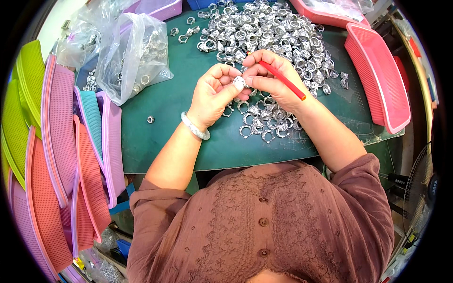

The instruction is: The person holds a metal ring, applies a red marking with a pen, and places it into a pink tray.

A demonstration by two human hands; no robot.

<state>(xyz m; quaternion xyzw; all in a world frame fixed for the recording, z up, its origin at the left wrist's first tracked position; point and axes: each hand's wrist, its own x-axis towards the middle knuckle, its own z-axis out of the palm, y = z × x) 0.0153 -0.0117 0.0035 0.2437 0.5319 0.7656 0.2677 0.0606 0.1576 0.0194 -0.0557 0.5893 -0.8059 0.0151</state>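
My left hand [207, 100], with a pale bangle [195, 127] on its wrist, pinches a small silver ring [239, 82] between thumb and fingers. A slim red pencil-like stick [285, 81] lies slantwise across my right hand [276, 89], held in its closed fingers. The right thumb and fingertips meet the left ones at the ring, so part of it is hidden. Beyond my hands spreads a large heap of silver rings [269, 28]. A smaller group of rings [266, 120] lies on the green table [160, 146] just below my right hand.
One loose ring [150, 120] sits at left. Clear plastic bags [137, 56] with rings stand at the far left. Stacked pink, purple, green and teal baskets [56, 141] line the left side. A pink basket [377, 78] leans at right, near a fan [417, 188].
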